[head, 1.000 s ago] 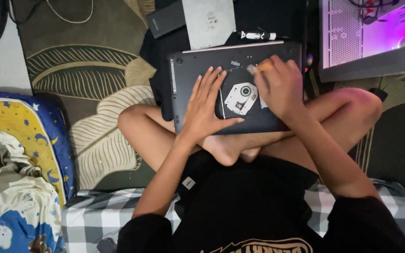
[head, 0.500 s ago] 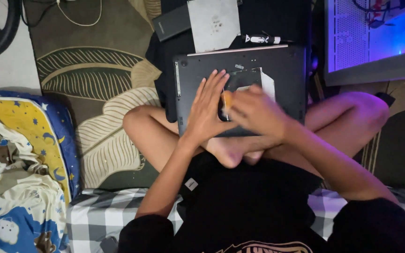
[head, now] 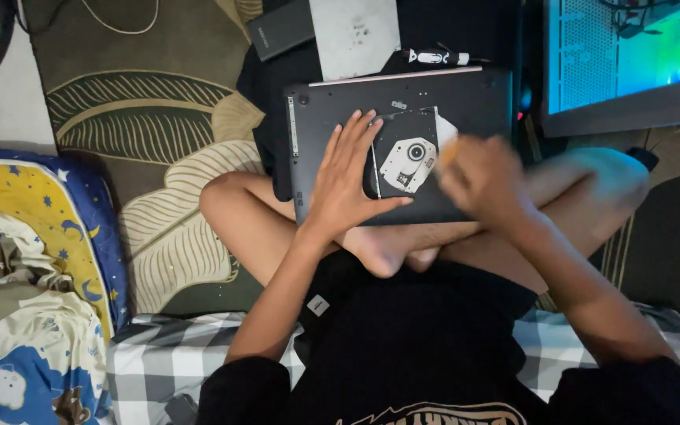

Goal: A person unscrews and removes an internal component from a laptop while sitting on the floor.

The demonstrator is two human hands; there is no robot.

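An upturned dark laptop (head: 466,102) is seen at upper centre, resting on crossed legs. The left hand (head: 348,177) is laid flat on it, grip released, beside the exposed optical drive (head: 407,153). The right hand (head: 478,177) is blurred; its grip cannot be told.

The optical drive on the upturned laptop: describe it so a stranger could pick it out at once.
Find the dark grey laptop lying bottom-up across the person's crossed legs. Near its middle, between the flat left hand and the blurred right hand, sits the optical drive. It alone is pale metal with a round black hub, against the dark casing.
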